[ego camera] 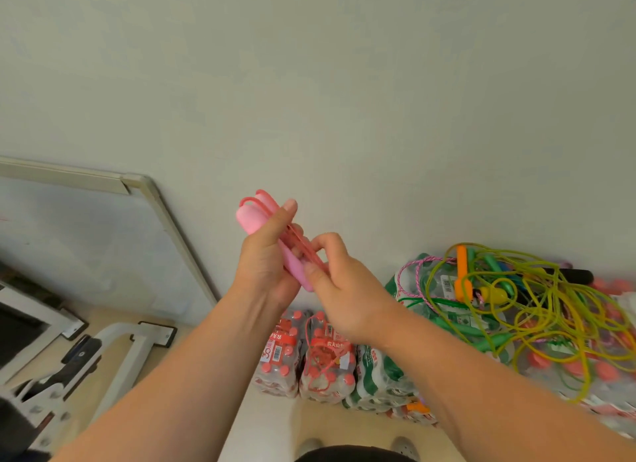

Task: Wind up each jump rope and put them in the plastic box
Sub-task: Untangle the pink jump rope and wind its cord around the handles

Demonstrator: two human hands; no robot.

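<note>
Left hand (265, 262) gripping pink handles (249, 220), right hand (340, 289) pinching cord (303, 242) — handles half hidden.

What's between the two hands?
Head view: the pink handles, gripped by the left hand, and the pink cord, pinched by the right hand.

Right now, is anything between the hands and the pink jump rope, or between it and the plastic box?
Nothing: the left hand grips the pink jump rope by its handles; the right hand pinches its cord. The plastic box is not in view, so unclear.
</note>
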